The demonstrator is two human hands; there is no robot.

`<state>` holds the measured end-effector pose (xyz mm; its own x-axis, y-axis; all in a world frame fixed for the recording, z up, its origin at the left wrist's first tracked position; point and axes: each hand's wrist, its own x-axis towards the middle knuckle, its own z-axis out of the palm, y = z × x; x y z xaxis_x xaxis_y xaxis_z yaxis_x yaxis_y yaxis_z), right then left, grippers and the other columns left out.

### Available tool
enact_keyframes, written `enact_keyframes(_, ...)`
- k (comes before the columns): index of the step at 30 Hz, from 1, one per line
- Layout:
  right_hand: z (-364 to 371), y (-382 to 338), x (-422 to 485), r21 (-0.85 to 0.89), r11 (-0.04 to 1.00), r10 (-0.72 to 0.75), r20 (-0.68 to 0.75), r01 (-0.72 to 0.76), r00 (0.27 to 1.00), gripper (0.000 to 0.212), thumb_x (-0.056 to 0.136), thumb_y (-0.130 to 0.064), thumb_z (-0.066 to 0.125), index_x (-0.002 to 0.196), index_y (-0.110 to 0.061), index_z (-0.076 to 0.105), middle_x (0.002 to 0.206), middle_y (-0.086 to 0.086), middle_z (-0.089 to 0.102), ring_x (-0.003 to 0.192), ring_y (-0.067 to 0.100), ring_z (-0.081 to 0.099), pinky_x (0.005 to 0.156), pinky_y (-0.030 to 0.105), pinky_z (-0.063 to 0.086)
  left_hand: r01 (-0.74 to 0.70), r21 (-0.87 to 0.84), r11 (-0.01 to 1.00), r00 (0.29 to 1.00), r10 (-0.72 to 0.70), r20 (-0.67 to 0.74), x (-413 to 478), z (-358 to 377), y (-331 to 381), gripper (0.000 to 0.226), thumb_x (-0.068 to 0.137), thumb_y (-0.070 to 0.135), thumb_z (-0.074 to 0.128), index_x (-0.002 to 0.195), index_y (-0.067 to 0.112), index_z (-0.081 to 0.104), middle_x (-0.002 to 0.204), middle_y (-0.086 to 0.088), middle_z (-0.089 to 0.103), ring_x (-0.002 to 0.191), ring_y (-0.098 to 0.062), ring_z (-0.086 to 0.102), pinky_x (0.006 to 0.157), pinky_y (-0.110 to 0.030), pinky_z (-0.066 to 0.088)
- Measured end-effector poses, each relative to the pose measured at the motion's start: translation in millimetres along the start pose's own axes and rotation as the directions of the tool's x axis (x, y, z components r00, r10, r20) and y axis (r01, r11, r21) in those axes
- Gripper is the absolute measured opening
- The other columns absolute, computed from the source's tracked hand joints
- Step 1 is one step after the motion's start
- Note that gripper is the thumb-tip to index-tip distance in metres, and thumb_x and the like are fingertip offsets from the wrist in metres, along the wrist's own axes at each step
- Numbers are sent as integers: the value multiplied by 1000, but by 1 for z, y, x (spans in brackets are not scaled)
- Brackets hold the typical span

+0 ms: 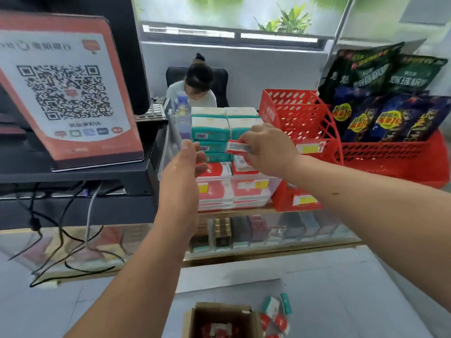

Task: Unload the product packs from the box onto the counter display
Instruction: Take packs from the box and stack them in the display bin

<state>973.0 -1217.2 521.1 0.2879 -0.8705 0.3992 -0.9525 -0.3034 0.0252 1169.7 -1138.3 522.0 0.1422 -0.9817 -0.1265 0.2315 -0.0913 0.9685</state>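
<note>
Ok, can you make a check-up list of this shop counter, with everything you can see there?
Surface: glass counter with a clear display bin on top.
Job's things: red packs in the bin, teal packs stacked behind them; open cardboard box on the floor with red things inside.
Clutter: loose packs on the floor beside the box; red baskets, snack bags in one.
Hands: right hand pinches a held pack above the bin; left hand open, holding nothing.
Cables: black and grey cables dangle under the black stand.
Surroundings: QR sign, a seated person behind the counter, window.
</note>
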Motion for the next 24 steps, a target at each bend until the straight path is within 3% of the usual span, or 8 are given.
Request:
enact_keyframes(5,29,-33,40,2,963,-268,112,270,957,25,93,-25,56,116,-17,63,112,4,62,105,25,57,83,42,53,-58,4,998,995,58,-82,21,1,0,45,102,56,40,119,27,70,108,9,75,99,-8,70,73,-25,54)
enact_keyframes(8,48,-46,56,-70,926,-355,177,371,918,25,94,-22,53,118,-16,59,112,7,60,106,27,56,82,42,54,-77,49,996,991,82,-109,28,-4,-4,45,101,59,38,117,31,70,110,10,74,104,-11,70,95,-39,52)
enact_keyframes(14,65,-46,63,-152,942,-223,386,300,895,34,94,-25,57,127,-18,55,117,8,58,106,31,60,83,44,54,-65,60,996,991,71,-116,29,-7,-10,45,101,59,35,118,33,67,112,11,73,106,-12,68,97,-41,52)
enact_keyframes(17,61,-42,60,-113,960,-183,438,256,880,34,95,-32,56,125,-16,56,117,8,59,105,31,62,84,43,54,-40,39,998,994,43,-98,28,-6,-12,45,102,57,35,121,32,67,108,12,73,102,-10,69,81,-31,53)
enact_keyframes(19,59,-40,58,-100,973,-145,438,208,887,32,96,-35,56,121,-16,58,116,8,61,103,30,62,86,41,54,-30,36,999,995,34,-91,28,-6,-13,44,102,57,36,121,31,66,106,12,72,101,-10,69,76,-28,52)
enact_keyframes(22,52,-38,52,-42,994,-73,386,96,920,30,95,-40,54,112,-16,61,111,8,64,98,28,61,85,41,54,-37,45,998,995,41,-93,29,-7,-14,38,103,56,37,112,34,66,104,12,73,101,-9,70,85,-32,54)
enact_keyframes(24,44,-39,42,13,1000,-4,340,-1,940,30,96,-39,52,112,-15,62,111,7,64,99,27,61,85,41,54,-28,38,999,997,31,-77,27,-9,-12,36,103,55,37,109,34,66,97,14,74,91,-6,72,73,-25,57)
